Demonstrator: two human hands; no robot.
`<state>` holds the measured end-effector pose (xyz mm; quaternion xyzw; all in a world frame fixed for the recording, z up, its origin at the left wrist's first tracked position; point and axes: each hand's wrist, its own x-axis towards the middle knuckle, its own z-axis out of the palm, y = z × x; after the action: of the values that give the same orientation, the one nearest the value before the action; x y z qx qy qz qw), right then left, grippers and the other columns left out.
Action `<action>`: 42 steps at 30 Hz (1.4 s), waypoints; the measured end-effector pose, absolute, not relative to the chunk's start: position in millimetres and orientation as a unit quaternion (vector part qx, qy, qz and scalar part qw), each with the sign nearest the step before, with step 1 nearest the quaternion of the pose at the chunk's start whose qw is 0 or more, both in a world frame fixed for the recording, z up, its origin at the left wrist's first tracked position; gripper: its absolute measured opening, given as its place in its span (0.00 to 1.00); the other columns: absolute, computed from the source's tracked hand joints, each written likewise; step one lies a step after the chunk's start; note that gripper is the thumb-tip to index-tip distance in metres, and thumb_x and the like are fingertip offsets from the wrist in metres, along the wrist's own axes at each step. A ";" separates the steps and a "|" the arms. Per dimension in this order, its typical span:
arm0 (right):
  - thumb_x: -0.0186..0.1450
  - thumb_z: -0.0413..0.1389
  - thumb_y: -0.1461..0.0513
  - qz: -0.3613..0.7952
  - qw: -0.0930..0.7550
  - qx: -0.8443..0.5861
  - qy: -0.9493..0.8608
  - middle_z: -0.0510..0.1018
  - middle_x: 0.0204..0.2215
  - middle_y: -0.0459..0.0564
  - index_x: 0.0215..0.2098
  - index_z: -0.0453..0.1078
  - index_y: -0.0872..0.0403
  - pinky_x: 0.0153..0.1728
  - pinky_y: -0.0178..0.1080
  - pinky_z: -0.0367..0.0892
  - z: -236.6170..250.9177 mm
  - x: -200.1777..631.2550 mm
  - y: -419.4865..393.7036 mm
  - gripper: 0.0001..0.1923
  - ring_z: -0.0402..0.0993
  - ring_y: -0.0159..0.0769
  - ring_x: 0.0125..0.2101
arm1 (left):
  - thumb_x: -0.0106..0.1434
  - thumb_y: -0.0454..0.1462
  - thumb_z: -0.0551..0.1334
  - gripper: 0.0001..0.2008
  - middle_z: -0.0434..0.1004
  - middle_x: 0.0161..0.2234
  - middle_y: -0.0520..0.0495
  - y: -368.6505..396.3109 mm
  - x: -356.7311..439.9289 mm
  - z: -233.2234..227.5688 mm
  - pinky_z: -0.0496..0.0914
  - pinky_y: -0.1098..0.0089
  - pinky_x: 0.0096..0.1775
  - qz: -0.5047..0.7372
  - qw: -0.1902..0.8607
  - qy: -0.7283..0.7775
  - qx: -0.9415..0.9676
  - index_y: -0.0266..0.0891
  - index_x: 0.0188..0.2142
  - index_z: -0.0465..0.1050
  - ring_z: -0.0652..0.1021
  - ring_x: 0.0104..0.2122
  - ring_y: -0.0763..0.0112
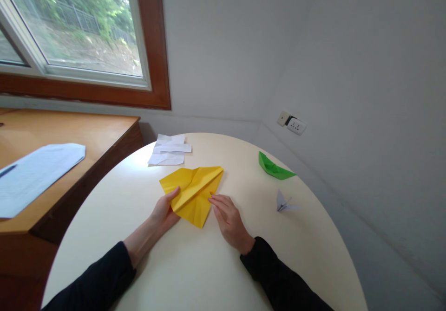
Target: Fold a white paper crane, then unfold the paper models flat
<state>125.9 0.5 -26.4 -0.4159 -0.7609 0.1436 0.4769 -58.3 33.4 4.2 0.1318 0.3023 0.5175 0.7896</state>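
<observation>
A yellow paper plane (pixel 195 188), creased along its middle, is held up over the round table with its pointed end toward the far right. My left hand (pixel 169 209) grips its near left part, thumb on top and the other fingers hidden underneath. At the plane's right edge, my right hand (pixel 226 218) has its fingers pinched together on a small bit of the yellow paper.
A green paper boat (pixel 275 168) and a small white folded paper crane (pixel 284 204) rest at the right of the white round table (pixel 195 269). White paper pieces (pixel 169 151) lie at the back left. Beside it, a wooden desk (pixel 101 130) carries paper sheets (pixel 42 174) and a pen (pixel 7 170).
</observation>
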 end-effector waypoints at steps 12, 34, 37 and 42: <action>0.65 0.47 0.66 0.170 0.469 -0.419 -0.759 0.75 0.42 0.52 0.47 0.70 0.49 0.48 0.46 0.65 -25.9 125.7 -0.2 0.16 0.68 0.38 0.46 | 0.62 0.29 0.51 0.19 0.77 0.42 0.36 40.8 -62.6 -1.7 0.73 0.60 0.44 0.568 0.754 0.319 0.084 0.29 0.53 0.62 0.78 0.40 0.58; 0.64 0.46 0.64 0.220 0.471 -0.475 -0.710 0.76 0.38 0.53 0.39 0.73 0.53 0.46 0.45 0.66 -31.6 128.7 4.1 0.13 0.70 0.38 0.42 | 0.62 0.29 0.50 0.17 0.78 0.36 0.40 48.3 -65.6 -1.5 0.74 0.60 0.41 0.626 0.691 0.359 0.031 0.33 0.51 0.65 0.80 0.34 0.61; 0.64 0.47 0.64 0.231 0.470 -0.482 -0.702 0.77 0.37 0.53 0.38 0.73 0.53 0.46 0.44 0.66 -32.3 129.0 4.8 0.13 0.70 0.38 0.42 | 0.62 0.29 0.50 0.18 0.78 0.37 0.40 48.0 -66.2 -0.4 0.74 0.60 0.41 0.629 0.691 0.355 0.028 0.33 0.51 0.65 0.80 0.34 0.61; 0.63 0.47 0.64 0.252 0.465 -0.489 -0.693 0.77 0.36 0.52 0.36 0.74 0.53 0.45 0.43 0.66 -31.3 128.6 5.4 0.13 0.71 0.37 0.40 | 0.63 0.30 0.50 0.17 0.78 0.35 0.41 48.7 -68.9 -1.1 0.75 0.62 0.39 0.622 0.695 0.359 0.027 0.34 0.51 0.64 0.80 0.33 0.62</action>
<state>128.6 5.4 -31.3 -0.4892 -0.6934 0.2521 0.4651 -68.9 48.7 -1.1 0.0270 0.3589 0.6220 0.6954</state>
